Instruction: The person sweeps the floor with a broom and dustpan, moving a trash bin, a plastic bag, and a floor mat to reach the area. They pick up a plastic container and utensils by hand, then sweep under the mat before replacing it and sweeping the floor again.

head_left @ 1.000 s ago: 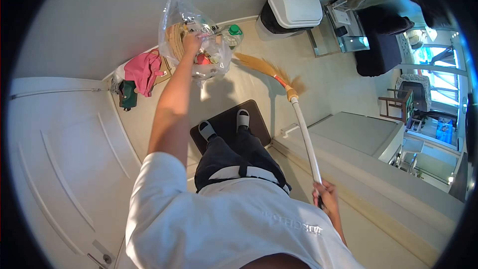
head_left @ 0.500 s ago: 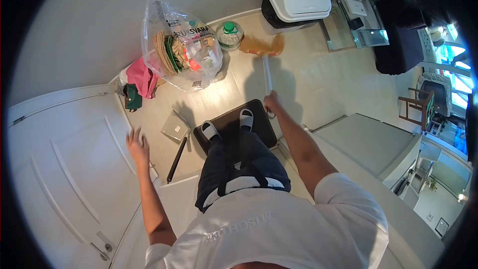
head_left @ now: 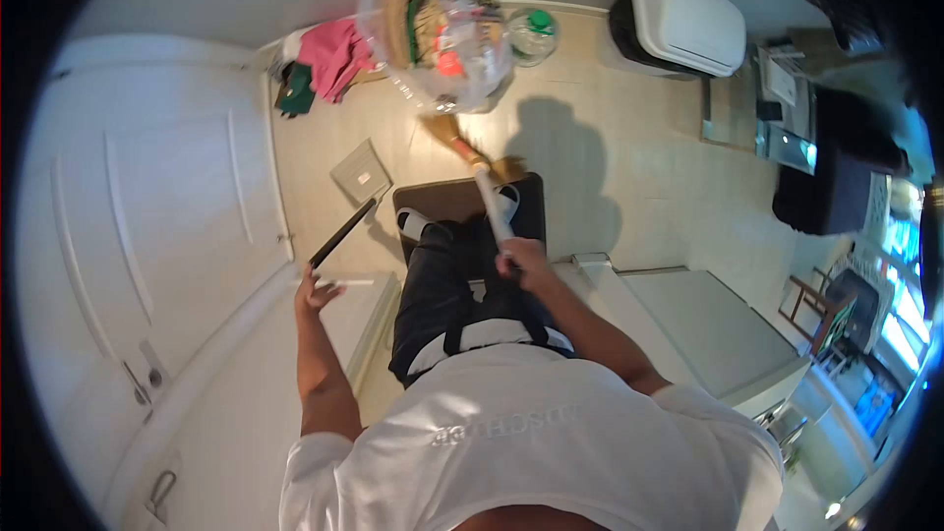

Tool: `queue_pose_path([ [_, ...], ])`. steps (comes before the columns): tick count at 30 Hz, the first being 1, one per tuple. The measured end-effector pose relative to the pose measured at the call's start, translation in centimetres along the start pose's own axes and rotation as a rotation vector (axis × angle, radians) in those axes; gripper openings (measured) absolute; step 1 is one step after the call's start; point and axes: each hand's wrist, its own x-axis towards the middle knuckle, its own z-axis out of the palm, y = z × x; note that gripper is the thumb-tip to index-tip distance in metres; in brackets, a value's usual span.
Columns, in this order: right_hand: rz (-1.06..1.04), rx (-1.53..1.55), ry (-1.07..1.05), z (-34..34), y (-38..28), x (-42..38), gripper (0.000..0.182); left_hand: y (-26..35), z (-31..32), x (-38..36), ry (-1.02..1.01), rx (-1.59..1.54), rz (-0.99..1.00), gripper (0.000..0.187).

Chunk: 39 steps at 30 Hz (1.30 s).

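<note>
My right hand (head_left: 523,262) is wrapped round the white handle (head_left: 495,208) of a broom with tan bristles (head_left: 447,133). Its head, blurred by motion, is over the floor between the clear plastic bag and the dark mat (head_left: 423,199) under my feet. My left hand (head_left: 317,293) has its fingers apart, with the fingertips right at the end of the black handle (head_left: 342,234) of a dustpan. The grey dustpan (head_left: 362,175) lies on the floor left of the mat.
A clear plastic bag (head_left: 433,88) full of packaging stands by the wall, with a green-capped bottle (head_left: 532,36) beside it. Pink cloth (head_left: 336,57) lies near the white door (head_left: 157,197). A white-lidded bin (head_left: 688,25) stands at the back right.
The view has turned and shifted. The broom has swept leftward and nearer my feet, toward the dustpan. My left hand has come down to the dustpan's handle end.
</note>
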Motion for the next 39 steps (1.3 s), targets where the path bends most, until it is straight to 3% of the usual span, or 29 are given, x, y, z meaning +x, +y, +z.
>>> queue_pose_path([
  [1,0.121,0.082,0.086,-0.3,-1.6,-2.2,0.015,-0.5,-0.7,2.0,-0.084,-0.302,-0.004,0.096],
  [2,0.072,0.028,0.038,-1.1,-2.9,-4.9,0.013,-0.6,0.1,1.8,-0.088,-0.471,-0.004,0.092],
  [5,0.202,-0.063,0.233,-1.6,-4.8,-9.2,0.014,0.3,1.8,4.0,-0.253,-0.983,-0.071,0.083],
  [6,0.206,-0.086,0.231,-1.0,-4.5,-8.8,0.014,0.4,1.9,4.6,-0.251,-1.006,-0.074,0.083],
  [8,0.2,-0.237,0.264,0.5,-2.7,-6.6,0.021,1.6,1.4,5.5,-0.343,-1.365,-0.17,0.071],
  [11,0.185,-0.353,0.231,3.0,2.2,1.1,0.014,3.3,-2.6,10.9,-0.4,-1.392,-0.295,0.055],
  [12,0.2,-0.35,0.164,4.1,4.0,3.6,0.011,4.4,-2.8,9.4,-0.224,-1.349,-0.271,0.04],
  [16,0.239,-0.225,0.149,16.6,9.7,6.9,0.008,4.4,-12.9,11.7,-0.283,-1.275,-0.217,0.029],
  [19,0.226,-0.276,0.155,23.5,13.3,8.7,0.014,4.4,-16.6,6.8,-0.177,-1.17,-0.225,0.028],
  [22,0.222,-0.543,0.164,28.0,16.1,9.2,0.014,3.2,-20.7,8.5,-0.283,-1.214,-0.294,0.027],
  [24,0.243,-0.676,0.09,28.8,17.7,9.1,0.018,2.3,-21.3,9.7,-0.194,-1.199,-0.194,0.027],
  [26,0.249,-0.814,0.018,29.0,17.6,8.9,0.023,2.1,-20.4,9.8,-0.116,-1.183,-0.104,0.028],
  [28,0.332,-0.842,-0.192,28.3,15.1,8.4,0.019,3.0,-19.6,7.5,0.106,-1.005,-0.007,0.03],
  [29,0.332,-0.828,-0.272,27.5,13.1,8.8,0.012,3.0,-20.3,7.7,0.113,-1.033,-0.008,0.03],
  [30,0.422,-0.829,-0.222,28.6,10.0,8.1,0.008,2.8,-21.1,7.8,-0.014,-1.026,-0.051,0.03],
  [31,0.401,-0.92,-0.273,31.4,4.7,5.1,0.015,2.4,-22.9,7.9,-0.142,-1.043,-0.081,0.03],
  [32,0.412,-0.908,-0.264,31.2,4.0,5.0,0.058,2.8,-22.9,7.1,-0.082,-1.09,-0.12,0.031],
  [36,0.226,-1.102,-0.23,33.6,3.9,5.7,0.054,1.9,-23.6,7.5,-0.131,-1.231,-0.19,0.031],
  [38,-0.035,-1.354,-0.258,34.5,6.2,9.3,0.021,1.3,-22.9,7.7,-0.23,-1.247,-0.321,0.03],
  [39,-0.035,-1.371,-0.271,34.6,7.7,11.2,0.021,0.9,-22.7,8.0,-0.232,-1.267,-0.317,0.03],
])
